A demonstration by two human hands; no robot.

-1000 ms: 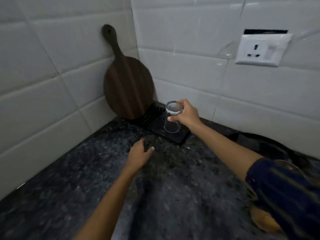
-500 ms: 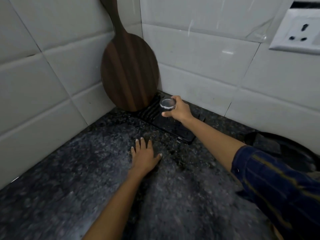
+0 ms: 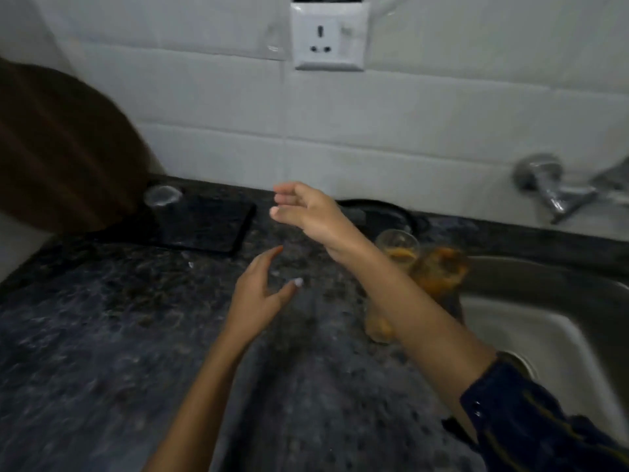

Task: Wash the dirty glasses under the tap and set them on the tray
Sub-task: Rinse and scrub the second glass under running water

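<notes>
A clear glass (image 3: 162, 195) stands upside down at the back left corner of the black tray (image 3: 211, 221), free of any hand. My right hand (image 3: 306, 212) hovers open to the right of the tray, fingers spread, holding nothing. Lower down, my left hand (image 3: 258, 294) is open just above the dark counter. Three dirty glasses with orange residue stand by the sink edge: one (image 3: 398, 247) behind my right forearm, a second (image 3: 442, 270) to its right, a third (image 3: 377, 325) partly hidden under the forearm. The tap (image 3: 558, 189) juts from the wall at right.
A brown wooden cutting board (image 3: 64, 151) leans against the wall at left, next to the tray. The steel sink (image 3: 551, 321) fills the right side. A white wall socket (image 3: 328, 35) sits above the speckled dark counter (image 3: 102, 335). A dark round object lies behind the dirty glasses.
My right hand has let go of the clean glass, which now stands on the tray, and has drawn back to the right. The view has swung right, bringing the sink and dirty glasses in.
</notes>
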